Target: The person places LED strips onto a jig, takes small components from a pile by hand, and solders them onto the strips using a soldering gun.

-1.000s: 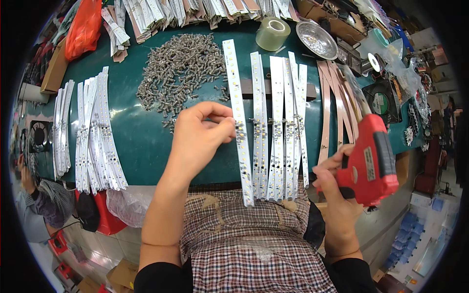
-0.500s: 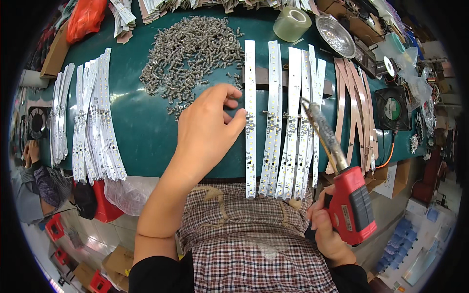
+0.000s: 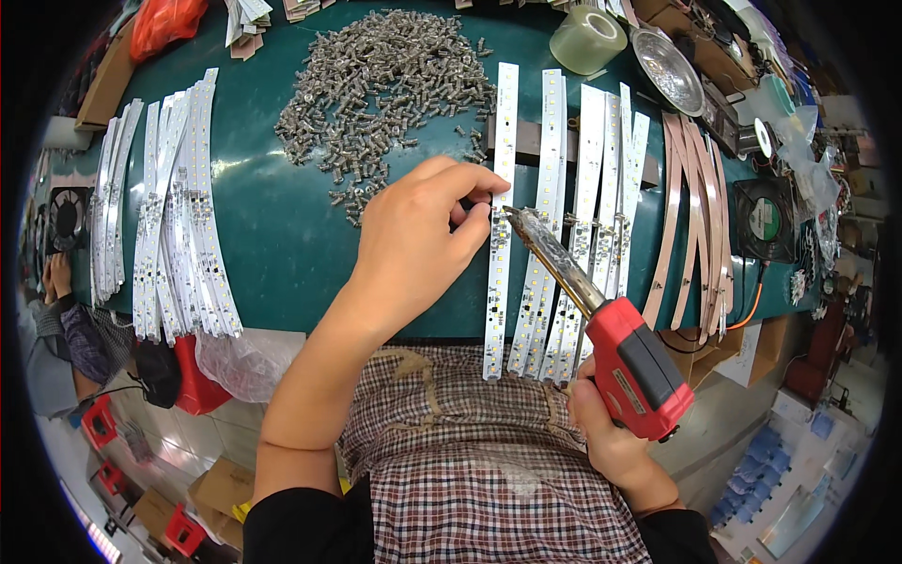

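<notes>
My right hand [image 3: 611,428] is wrapped round the handle of a red and black soldering gun [image 3: 639,368]. Its tip reaches the leftmost white LED strip [image 3: 497,291], close to my left fingertips. My left hand [image 3: 418,240] is curled, thumb and forefinger at that strip's left edge; whatever they pinch is too small or hidden to name. Several more LED strips [image 3: 533,291] lie side by side to the right, crossing a dark bar [image 3: 529,144] and overhanging the table's near edge. Beyond my left hand spreads a heap of small metal parts [image 3: 376,89].
Stacked LED strips [image 3: 174,216] lie on the left of the green table [image 3: 272,254]. To the right are pinkish-brown strips [image 3: 691,216] and a black fan [image 3: 763,219]. A tape roll [image 3: 587,42] and metal dish [image 3: 667,70] stand behind. Another person's hand [image 3: 58,274] shows far left.
The soldering gun has moved left and forward, its tip now at the leftmost strip. My left fingers have come to that strip's edge. The whole view has shifted slightly.
</notes>
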`<state>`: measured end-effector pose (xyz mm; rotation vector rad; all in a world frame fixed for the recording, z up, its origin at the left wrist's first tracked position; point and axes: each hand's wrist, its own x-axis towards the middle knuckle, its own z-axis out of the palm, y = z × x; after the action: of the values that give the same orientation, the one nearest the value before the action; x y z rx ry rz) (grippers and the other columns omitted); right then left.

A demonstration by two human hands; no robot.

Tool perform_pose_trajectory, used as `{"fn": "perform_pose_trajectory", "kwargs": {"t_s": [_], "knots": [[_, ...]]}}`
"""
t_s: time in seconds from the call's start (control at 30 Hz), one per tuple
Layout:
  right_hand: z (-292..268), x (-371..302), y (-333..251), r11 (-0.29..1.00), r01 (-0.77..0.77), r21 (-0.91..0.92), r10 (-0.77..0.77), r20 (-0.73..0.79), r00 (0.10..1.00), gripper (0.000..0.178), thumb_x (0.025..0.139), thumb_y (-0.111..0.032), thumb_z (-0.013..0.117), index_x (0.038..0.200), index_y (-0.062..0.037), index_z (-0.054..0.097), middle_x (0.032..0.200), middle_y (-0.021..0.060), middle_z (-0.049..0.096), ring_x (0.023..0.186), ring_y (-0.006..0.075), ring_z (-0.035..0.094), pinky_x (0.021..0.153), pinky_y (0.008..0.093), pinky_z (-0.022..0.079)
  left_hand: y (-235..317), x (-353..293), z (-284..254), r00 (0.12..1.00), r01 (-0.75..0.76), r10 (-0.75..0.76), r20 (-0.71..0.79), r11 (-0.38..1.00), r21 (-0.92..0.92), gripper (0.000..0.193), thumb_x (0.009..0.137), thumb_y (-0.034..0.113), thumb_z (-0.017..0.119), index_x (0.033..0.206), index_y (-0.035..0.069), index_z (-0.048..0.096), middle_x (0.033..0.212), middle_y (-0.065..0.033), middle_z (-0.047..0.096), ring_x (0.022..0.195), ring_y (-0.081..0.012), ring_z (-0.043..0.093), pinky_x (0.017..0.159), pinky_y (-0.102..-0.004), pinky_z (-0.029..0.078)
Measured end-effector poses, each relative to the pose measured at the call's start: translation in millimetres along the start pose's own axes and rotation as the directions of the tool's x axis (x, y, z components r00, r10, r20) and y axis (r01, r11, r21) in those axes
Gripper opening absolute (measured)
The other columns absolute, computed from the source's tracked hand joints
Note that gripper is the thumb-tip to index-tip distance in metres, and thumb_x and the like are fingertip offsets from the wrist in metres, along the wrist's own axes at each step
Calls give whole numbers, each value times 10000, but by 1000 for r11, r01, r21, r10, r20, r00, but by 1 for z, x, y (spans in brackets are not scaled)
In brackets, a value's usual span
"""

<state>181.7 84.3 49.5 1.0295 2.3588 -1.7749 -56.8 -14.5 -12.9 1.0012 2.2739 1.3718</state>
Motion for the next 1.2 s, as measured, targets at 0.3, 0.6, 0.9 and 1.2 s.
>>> {"fn": "perform_pose_trajectory", "kwargs": {"t_s": [0.3, 0.6, 0.9, 1.2], "knots": [[12, 7, 5, 997, 63, 49, -60, -55, 997, 70, 934, -46, 599, 929, -16, 535, 689, 20, 530, 517, 76, 489, 487, 234, 406, -3, 0, 1, 1000, -18, 18, -14, 1000, 14, 255, 801, -12, 658, 1029, 80, 725, 824, -27, 636, 671, -109, 572, 648, -238, 485], [7, 5, 3, 999, -39, -4, 39, -17, 999, 233, 889, -65, 686, 1102, 6, 621, 828, 69, 601, 718, 167, 586, 642, 317, 473, -3, -1, 1, 1000, -19, 19, -18, 999, 35, 249, 803, 3, 660, 1029, 86, 726, 827, -29, 641, 670, -116, 580, 648, -247, 491], [5, 2, 3, 995, -21, -98, 20, -12, 1000, 238, 879, -57, 689, 1096, 8, 617, 840, 85, 606, 717, 196, 594, 633, 330, 477, -4, 0, 2, 1000, -14, 14, -18, 1000, 23, 236, 808, 16, 663, 1023, 89, 726, 831, -29, 645, 669, -117, 591, 646, -248, 495], [11, 4, 8, 996, 87, -20, -88, -26, 996, 109, 950, -88, 601, 978, -9, 531, 694, 24, 533, 518, 74, 477, 490, 234, 397, -5, -1, 2, 1000, -18, 19, -25, 999, 32, 232, 807, 19, 664, 1020, 90, 727, 824, -28, 641, 659, -115, 587, 636, -248, 494]]}}
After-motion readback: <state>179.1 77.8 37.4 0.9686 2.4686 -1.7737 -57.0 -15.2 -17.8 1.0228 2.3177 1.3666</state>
